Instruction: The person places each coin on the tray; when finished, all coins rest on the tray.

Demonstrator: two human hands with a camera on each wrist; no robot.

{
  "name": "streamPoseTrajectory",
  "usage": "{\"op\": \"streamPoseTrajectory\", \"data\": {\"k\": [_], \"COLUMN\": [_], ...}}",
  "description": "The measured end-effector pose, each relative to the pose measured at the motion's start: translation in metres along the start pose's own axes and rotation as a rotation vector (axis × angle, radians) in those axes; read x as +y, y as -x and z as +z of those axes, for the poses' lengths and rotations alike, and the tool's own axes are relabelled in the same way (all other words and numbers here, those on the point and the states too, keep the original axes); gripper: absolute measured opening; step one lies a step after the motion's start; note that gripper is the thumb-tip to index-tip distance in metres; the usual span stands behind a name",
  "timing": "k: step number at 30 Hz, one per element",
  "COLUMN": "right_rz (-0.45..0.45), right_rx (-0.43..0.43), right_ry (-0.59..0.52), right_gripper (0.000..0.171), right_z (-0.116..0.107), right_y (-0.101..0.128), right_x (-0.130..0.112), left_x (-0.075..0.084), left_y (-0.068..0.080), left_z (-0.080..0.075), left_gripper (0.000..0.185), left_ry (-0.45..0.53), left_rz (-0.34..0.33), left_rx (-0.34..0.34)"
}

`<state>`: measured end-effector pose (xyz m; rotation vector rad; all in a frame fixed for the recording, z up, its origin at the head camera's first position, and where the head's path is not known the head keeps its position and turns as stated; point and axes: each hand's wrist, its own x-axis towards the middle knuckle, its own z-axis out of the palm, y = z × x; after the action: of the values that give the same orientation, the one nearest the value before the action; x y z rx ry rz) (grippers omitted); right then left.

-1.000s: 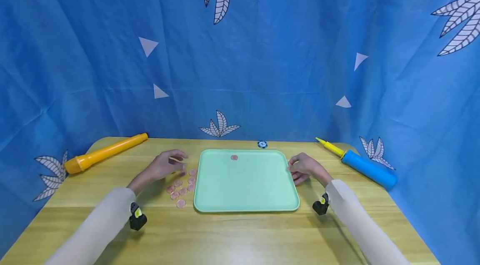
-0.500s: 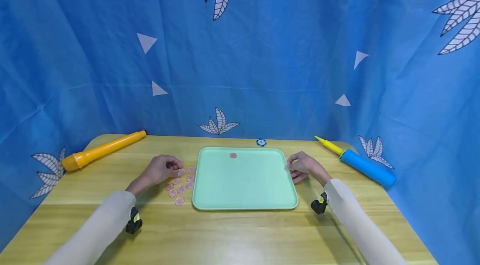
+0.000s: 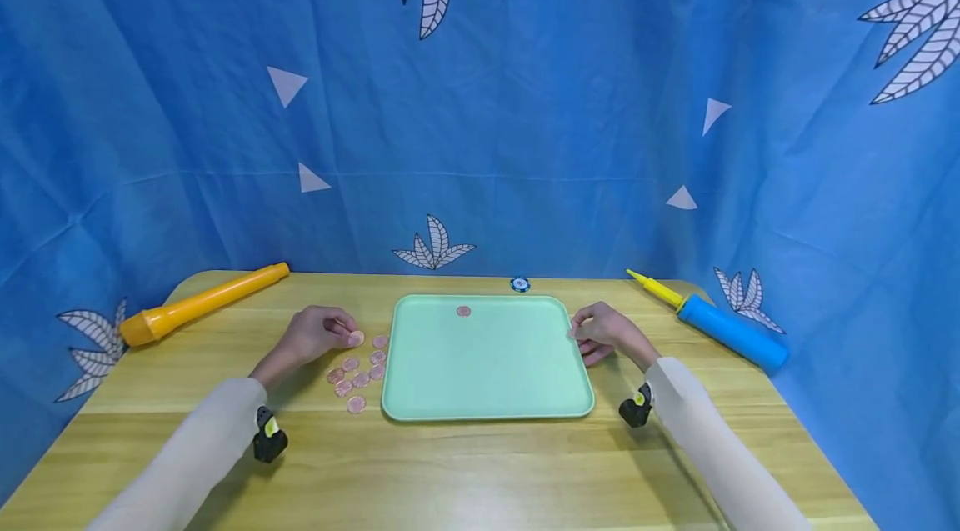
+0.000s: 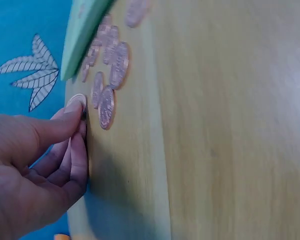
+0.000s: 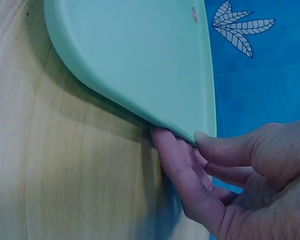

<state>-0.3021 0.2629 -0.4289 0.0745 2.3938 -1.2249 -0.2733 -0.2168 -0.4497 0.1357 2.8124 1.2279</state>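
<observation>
Between the thumb and fingers of my left hand [image 3: 311, 335] is a copper-coloured coin [image 4: 78, 99], held just above the table. Several similar coins [image 3: 356, 404] lie flat on the wood between that hand and the mint-green tray [image 3: 487, 364]. One coin [image 3: 463, 311] rests on the tray near its far rim. My right hand [image 3: 609, 333] grips the tray's right rim; in the right wrist view the thumb is over the edge and fingertips [image 5: 162, 135] are at its underside.
An orange baton-like tube [image 3: 202, 304] lies at the table's back left. At the back right is a blue pump [image 3: 731, 331] with a yellow nozzle. A blue poker chip [image 3: 520, 284] sits behind the tray. Blue cloth [image 3: 480, 97] hangs beyond the wooden table [image 3: 450, 473].
My left fingers, earlier spread above the coins, have closed on one coin, turned its face into view and drawn slightly left. My right hand stays at the tray rim.
</observation>
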Motion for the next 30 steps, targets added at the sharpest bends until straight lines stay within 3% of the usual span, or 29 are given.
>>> {"op": "streamPoseTrajectory", "data": {"k": [8,11,15,22,30], "right_rz": [0.009,0.006,0.002,0.016,0.012], "right_rx": [-0.007,-0.005,-0.005,-0.009,-0.011], "right_ry": [-0.036,-0.028,-0.014,-0.014,0.007], "right_gripper": [0.003,0.003,0.004,0.005,0.005], "right_z": [-0.002,-0.002,-0.002,-0.002,0.000], "right_y": [0.001,0.001,0.001,-0.001,-0.001], "right_x": [-0.001,-0.001,-0.001,-0.002,-0.002], "left_x": [-0.006,-0.004,0.004,0.025,0.047], "left_y": [-0.004,-0.004,-0.007,-0.015,-0.023], "left_z": [-0.004,-0.004,-0.001,0.004,0.021], "left_gripper": [0.024,0.029,0.033,0.038,0.032], "left_ry": [0.282,0.401,0.490,0.517,0.505], "left_rz": [-0.120,-0.141,-0.175,-0.205,-0.203], "left_rx": [-0.002,0.001,0.019,0.070,0.096]}}
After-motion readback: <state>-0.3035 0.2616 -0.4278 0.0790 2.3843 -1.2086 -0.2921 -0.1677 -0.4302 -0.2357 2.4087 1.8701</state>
